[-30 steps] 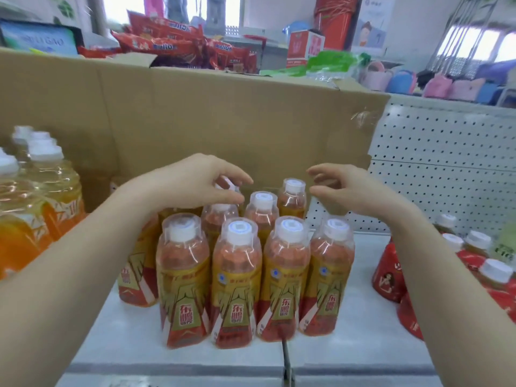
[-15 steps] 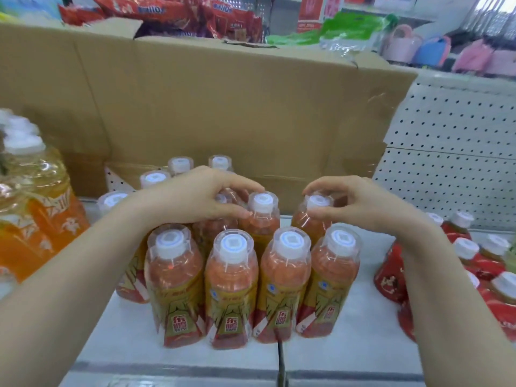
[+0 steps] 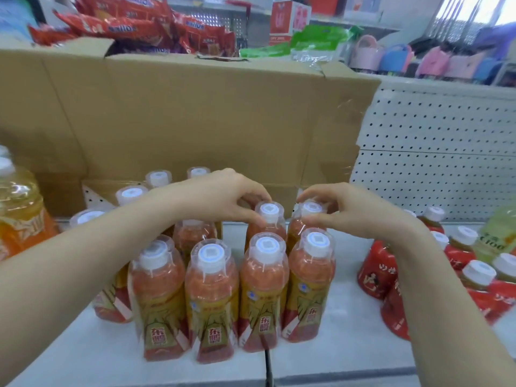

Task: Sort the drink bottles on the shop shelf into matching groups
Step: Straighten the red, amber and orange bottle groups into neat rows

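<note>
Hovering a second ago, the left hand (image 3: 223,202) now pinches a far-row orange bottle (image 3: 269,212) by its cap; the right hand (image 3: 357,213) pinches the neighbouring bottle (image 3: 312,208); both bottles seem ready for regrouping.

东鹏 on orange bottles (image 3: 212,303); C100 on green bottle (image 3: 497,236) (snack packs (image 3: 131,26) blurred).

White metal shelf board (image 3: 349,344) backed by a white perforated pegboard panel (image 3: 435,152), with a large brown cardboard box (image 3: 195,115) standing at the rear left. Beyond it, red snack packets (image 3: 134,26), green plastic bags (image 3: 315,40) and pastel pink and blue bags (image 3: 396,57); daylight enters through a bright window (image 3: 474,9) at upper right.
</note>
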The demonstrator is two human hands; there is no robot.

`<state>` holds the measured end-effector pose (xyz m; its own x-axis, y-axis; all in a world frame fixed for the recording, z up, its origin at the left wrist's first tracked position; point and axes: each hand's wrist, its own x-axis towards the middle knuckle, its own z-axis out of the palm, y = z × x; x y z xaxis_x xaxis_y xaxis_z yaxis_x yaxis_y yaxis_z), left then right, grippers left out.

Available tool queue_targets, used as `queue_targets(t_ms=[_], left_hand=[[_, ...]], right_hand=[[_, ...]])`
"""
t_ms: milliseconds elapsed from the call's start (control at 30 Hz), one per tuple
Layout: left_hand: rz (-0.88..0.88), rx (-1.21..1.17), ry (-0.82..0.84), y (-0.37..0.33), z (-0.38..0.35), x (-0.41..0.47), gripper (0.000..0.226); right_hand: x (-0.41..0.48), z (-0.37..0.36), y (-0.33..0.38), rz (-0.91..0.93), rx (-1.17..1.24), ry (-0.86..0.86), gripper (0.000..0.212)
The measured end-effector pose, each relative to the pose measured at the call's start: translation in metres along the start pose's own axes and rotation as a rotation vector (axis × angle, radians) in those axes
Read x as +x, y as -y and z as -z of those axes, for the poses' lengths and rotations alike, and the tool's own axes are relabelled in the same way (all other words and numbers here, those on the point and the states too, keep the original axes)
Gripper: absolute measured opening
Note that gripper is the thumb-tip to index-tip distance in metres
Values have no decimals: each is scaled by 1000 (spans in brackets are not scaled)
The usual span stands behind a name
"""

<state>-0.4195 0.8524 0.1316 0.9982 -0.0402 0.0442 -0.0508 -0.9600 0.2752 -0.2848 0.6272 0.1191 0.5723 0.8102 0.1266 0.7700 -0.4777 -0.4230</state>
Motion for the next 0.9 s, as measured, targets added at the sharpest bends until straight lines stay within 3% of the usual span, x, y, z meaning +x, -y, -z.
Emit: queue_targets(t_ms=[167,267,367,433,500,533,700,900], left_hand=[[46,-123,10,1,16,-17,46],[152,-203,-184,19,33,-61,38],[352,-75,-343,47,36,-113,31],[497,19,-334,61,29,-142,51],[548,41,-329,73,22,-162,84],[562,18,-331,76,19,-171,88],[535,-31,-374,78,11,-183,40],[417,-79,-362,70,8,-155,34]], right_hand=[[6,1,11,-24,-42,40,37],[10,2,32,80,-27,-77,37],[21,1,72,239,-54,-17,38],[35,-7,100,298,-139,97,44],[47,-19,122,336,-243,199,50],[52,-25,130,348,-281,240,52],[53,-37,142,399,-312,286,46],[44,-30,115,347,-269,216,36]])
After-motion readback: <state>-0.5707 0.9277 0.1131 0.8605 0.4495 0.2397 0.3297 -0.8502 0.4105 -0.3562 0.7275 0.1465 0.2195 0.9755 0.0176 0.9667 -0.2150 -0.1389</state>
